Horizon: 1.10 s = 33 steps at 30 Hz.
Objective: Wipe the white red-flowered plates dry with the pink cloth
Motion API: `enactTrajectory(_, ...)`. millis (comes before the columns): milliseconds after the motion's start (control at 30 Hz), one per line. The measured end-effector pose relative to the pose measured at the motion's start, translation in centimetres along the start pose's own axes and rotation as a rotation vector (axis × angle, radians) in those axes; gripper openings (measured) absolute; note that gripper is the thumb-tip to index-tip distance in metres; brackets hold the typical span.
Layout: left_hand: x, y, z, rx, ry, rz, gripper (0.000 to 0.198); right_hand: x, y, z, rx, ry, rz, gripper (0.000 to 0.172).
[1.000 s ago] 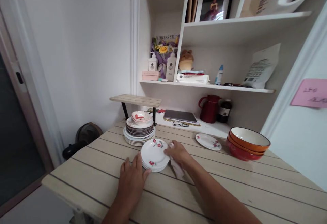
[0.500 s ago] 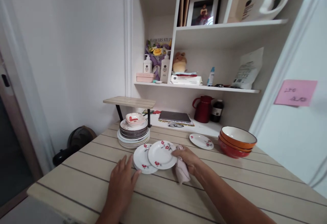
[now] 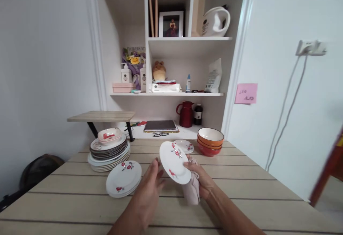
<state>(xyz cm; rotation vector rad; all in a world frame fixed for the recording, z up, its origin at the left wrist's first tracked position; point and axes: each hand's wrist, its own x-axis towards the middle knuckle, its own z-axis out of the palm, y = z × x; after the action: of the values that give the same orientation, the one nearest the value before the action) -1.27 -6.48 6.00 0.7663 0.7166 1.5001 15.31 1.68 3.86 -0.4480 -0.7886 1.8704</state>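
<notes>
My right hand (image 3: 199, 178) is closed on the rim of a white plate with red flowers (image 3: 174, 163), thumb on its face, and also holds a pale pink cloth (image 3: 192, 190). The plate is tilted up above the table. Just left of it, my left hand (image 3: 148, 185) is open with its fingers apart, slightly blurred, and holds nothing. A short stack of matching flowered plates (image 3: 123, 179) lies to the left of that hand. Farther back, one more flowered plate (image 3: 184, 145) lies flat, partly hidden by the held plate.
At the left stands a taller stack of plates (image 3: 108, 158) topped by a small square bowl (image 3: 109, 135), beside a low wooden stand (image 3: 102, 116). Orange and red bowls (image 3: 210, 142) are nested at the right. Behind are glasses (image 3: 160, 134), a laptop (image 3: 160, 125) and a red jug (image 3: 185, 114).
My right hand has lifted the plate off the short stack, moved it right and tilted it. My left hand has moved from the stack toward the held plate. The camera view has turned right.
</notes>
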Motion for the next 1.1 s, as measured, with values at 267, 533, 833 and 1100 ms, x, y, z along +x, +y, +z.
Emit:
enactTrajectory(267,5.7,-2.7,1.6,-0.277,-0.136,-0.192,0.070,0.4,-1.2,-1.5,-0.223,0.024,-0.112,0.042)
enactTrajectory(533,6.1,-4.8,-0.3,-0.208,0.075,-0.310,0.051,2.7,-2.7,-4.6,-0.659,0.466,-0.337,0.037)
enactTrajectory(833,5.8,-6.1,0.8,-0.320,0.118,-0.383,0.043,2.4,-1.7,-2.1,-0.496,0.216,-0.467,0.033)
enactTrajectory(1100,6.5,-6.2,-0.5,-0.445,0.058,-0.319,0.038,1.7,-0.1,-3.0,-1.391,-0.106,-0.290,0.041)
